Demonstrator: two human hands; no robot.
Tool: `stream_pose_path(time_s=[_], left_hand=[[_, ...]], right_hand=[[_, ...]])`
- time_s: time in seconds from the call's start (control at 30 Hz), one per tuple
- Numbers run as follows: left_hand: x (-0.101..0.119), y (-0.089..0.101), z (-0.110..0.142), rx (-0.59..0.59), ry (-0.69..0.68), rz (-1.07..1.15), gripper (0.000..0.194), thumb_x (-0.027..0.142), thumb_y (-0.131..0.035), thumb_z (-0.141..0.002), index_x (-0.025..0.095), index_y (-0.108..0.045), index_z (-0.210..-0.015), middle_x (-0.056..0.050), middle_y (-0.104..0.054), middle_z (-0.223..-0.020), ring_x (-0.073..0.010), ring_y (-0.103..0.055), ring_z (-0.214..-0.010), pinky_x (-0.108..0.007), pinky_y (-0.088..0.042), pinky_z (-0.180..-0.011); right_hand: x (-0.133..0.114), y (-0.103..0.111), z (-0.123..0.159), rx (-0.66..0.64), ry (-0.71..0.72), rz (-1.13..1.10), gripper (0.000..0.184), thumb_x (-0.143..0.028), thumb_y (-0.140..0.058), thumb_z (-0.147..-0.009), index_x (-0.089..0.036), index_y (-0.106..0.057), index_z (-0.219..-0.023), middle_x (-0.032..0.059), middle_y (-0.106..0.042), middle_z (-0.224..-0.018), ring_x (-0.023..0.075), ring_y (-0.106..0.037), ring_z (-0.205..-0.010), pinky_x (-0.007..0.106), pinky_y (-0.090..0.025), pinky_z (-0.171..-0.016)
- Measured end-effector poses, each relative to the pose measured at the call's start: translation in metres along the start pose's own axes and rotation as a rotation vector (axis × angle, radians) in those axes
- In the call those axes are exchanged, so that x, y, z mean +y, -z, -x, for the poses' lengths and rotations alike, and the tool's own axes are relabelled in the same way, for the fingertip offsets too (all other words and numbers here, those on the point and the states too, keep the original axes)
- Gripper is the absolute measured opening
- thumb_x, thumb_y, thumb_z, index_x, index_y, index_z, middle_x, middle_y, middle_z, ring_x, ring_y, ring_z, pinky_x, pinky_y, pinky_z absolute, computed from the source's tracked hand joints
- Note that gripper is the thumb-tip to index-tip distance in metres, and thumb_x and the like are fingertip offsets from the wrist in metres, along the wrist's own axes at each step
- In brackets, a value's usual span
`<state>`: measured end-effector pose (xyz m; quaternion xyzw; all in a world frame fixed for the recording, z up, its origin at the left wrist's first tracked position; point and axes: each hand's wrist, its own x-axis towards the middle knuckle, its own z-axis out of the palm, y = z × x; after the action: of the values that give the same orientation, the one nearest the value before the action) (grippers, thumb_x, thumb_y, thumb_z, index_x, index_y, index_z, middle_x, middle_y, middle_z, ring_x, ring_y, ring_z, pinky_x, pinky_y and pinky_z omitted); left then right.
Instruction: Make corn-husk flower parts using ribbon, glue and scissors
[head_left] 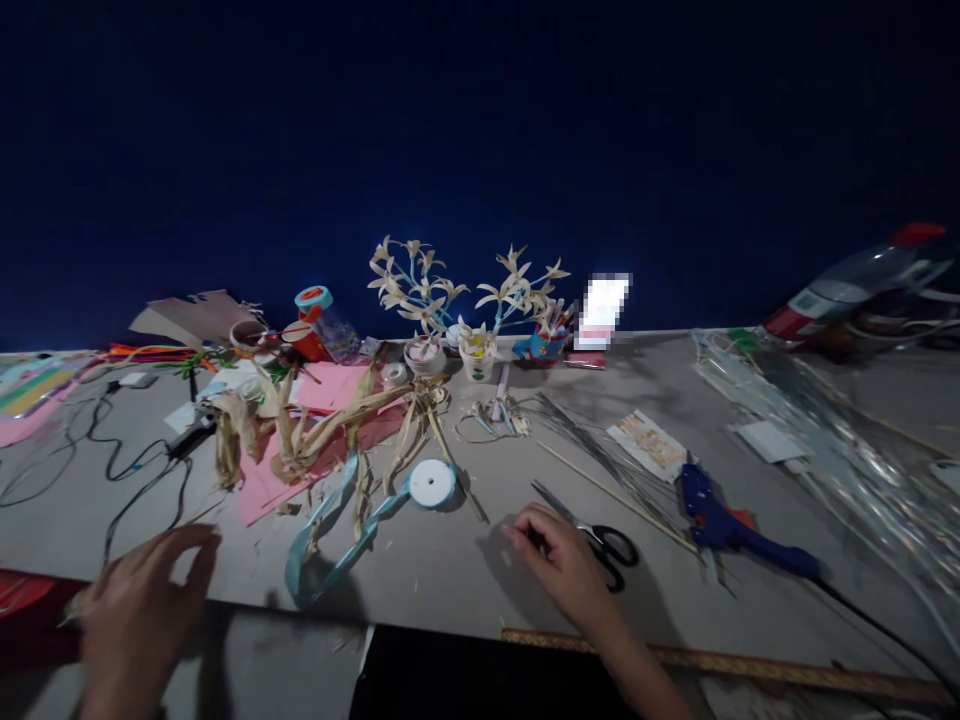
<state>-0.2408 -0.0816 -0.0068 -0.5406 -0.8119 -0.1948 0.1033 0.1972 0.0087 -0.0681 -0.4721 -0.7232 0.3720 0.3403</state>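
My left hand [150, 610] hovers over the table's front edge at the left, blurred, with thumb and forefinger curled together at the tips. My right hand [559, 560] is above the table right of the middle, fingers curled in and pressed together; anything in either pinch is hidden or too small to make out. Black-handled scissors [611, 548] lie just beside my right hand. Left of it is a white spool [432, 484] with light blue ribbon [352, 550] trailing toward the edge. Dried husks [300, 450] lie on pink paper [262, 490] beyond my left hand.
Husk flowers [420, 285] stand in small white pots [478, 362] at the back. On the right lie a blue glue gun [712, 520], thin wires [592, 435], a wooden stick [622, 497] and clear plastic wrap [847, 470]. A tilted bottle [832, 295] is far right; black cables [112, 450] lie left.
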Motion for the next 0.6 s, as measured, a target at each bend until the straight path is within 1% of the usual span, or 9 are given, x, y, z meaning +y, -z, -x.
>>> stream_pose_path(time_s=[0.07,0.1,0.17,0.2,0.23,0.3,0.33,0.47,0.6], left_hand=[[0.026,-0.016,-0.010,-0.055,-0.187,0.032,0.024,0.032,-0.048,-0.089,0.028,-0.066,-0.104,-0.004,-0.074,-0.109,-0.0292,-0.068,-0.097,-0.045,-0.053,-0.088],[0.040,-0.025,-0.016,-0.078,-0.273,0.060,0.026,0.030,-0.048,-0.090,0.025,-0.066,-0.107,-0.007,-0.074,-0.114,-0.0289,-0.068,-0.102,-0.045,-0.051,-0.094],[0.067,-0.042,-0.026,-0.109,-0.376,0.096,0.019,0.032,-0.052,-0.092,0.023,-0.067,-0.098,-0.006,-0.077,-0.100,-0.0268,-0.071,-0.094,-0.049,-0.046,-0.103],[0.078,-0.049,-0.031,-0.116,-0.406,0.138,0.019,0.032,-0.051,-0.094,0.022,-0.067,-0.093,-0.006,-0.077,-0.094,-0.0258,-0.071,-0.091,-0.047,-0.048,-0.101],[0.089,-0.055,-0.035,-0.109,-0.419,0.186,0.020,0.030,-0.050,-0.095,0.021,-0.067,-0.096,-0.008,-0.076,-0.097,-0.0263,-0.070,-0.095,-0.043,-0.052,-0.095],[0.108,-0.064,-0.040,-0.108,-0.478,0.235,0.026,0.025,-0.044,-0.097,0.018,-0.066,-0.110,-0.013,-0.071,-0.115,-0.0288,-0.066,-0.112,-0.041,-0.054,-0.093],[0.116,-0.068,-0.042,-0.119,-0.518,0.249,0.028,0.024,-0.044,-0.097,0.017,-0.064,-0.115,-0.014,-0.069,-0.119,-0.0297,-0.064,-0.116,-0.042,-0.054,-0.094],[0.143,-0.081,-0.038,-0.209,-0.687,0.353,0.027,0.033,-0.056,-0.096,0.019,-0.062,-0.118,-0.013,-0.070,-0.118,-0.0299,-0.065,-0.114,-0.044,-0.053,-0.097],[0.166,-0.097,-0.026,-0.320,-0.794,0.245,0.058,0.044,-0.067,-0.087,0.020,-0.052,-0.138,-0.018,-0.058,-0.140,-0.0374,-0.054,-0.130,-0.054,-0.045,-0.105]], right_hand=[[0.000,0.000,0.001,0.006,0.008,0.005,0.024,-0.035,-0.055,-0.097,-0.022,-0.058,-0.077,-0.0001,-0.059,-0.074,0.0175,-0.058,-0.067,0.028,-0.044,-0.064],[0.000,0.001,0.002,0.016,0.011,0.013,0.021,-0.034,-0.055,-0.097,-0.022,-0.059,-0.080,0.0008,-0.061,-0.077,0.0180,-0.059,-0.069,0.029,-0.045,-0.065],[0.002,0.002,0.005,0.042,0.015,0.042,0.017,-0.033,-0.055,-0.097,-0.023,-0.062,-0.086,0.0023,-0.065,-0.083,0.0189,-0.061,-0.069,0.030,-0.047,-0.066],[0.004,0.004,0.008,0.054,0.015,0.062,0.016,-0.033,-0.054,-0.097,-0.023,-0.063,-0.088,0.0028,-0.066,-0.085,0.0193,-0.062,-0.070,0.030,-0.047,-0.067],[0.006,0.005,0.011,0.066,0.012,0.081,0.016,-0.033,-0.054,-0.098,-0.023,-0.064,-0.089,0.0031,-0.067,-0.085,0.0196,-0.062,-0.070,0.031,-0.048,-0.067],[0.011,0.008,0.017,0.093,-0.003,0.115,0.018,-0.033,-0.053,-0.099,-0.023,-0.064,-0.089,0.0033,-0.067,-0.084,0.0198,-0.062,-0.070,0.031,-0.048,-0.068],[0.014,0.009,0.020,0.110,-0.012,0.129,0.018,-0.033,-0.052,-0.099,-0.023,-0.064,-0.089,0.0035,-0.067,-0.084,0.0198,-0.062,-0.070,0.031,-0.048,-0.068],[0.019,0.012,0.028,0.147,-0.012,0.180,0.020,-0.031,-0.050,-0.100,-0.023,-0.063,-0.087,0.0041,-0.067,-0.083,0.0194,-0.062,-0.070,0.031,-0.048,-0.067],[0.016,0.010,0.026,0.149,0.003,0.220,0.020,-0.029,-0.050,-0.099,-0.023,-0.062,-0.085,0.0040,-0.067,-0.081,0.0194,-0.063,-0.070,0.030,-0.048,-0.067]])
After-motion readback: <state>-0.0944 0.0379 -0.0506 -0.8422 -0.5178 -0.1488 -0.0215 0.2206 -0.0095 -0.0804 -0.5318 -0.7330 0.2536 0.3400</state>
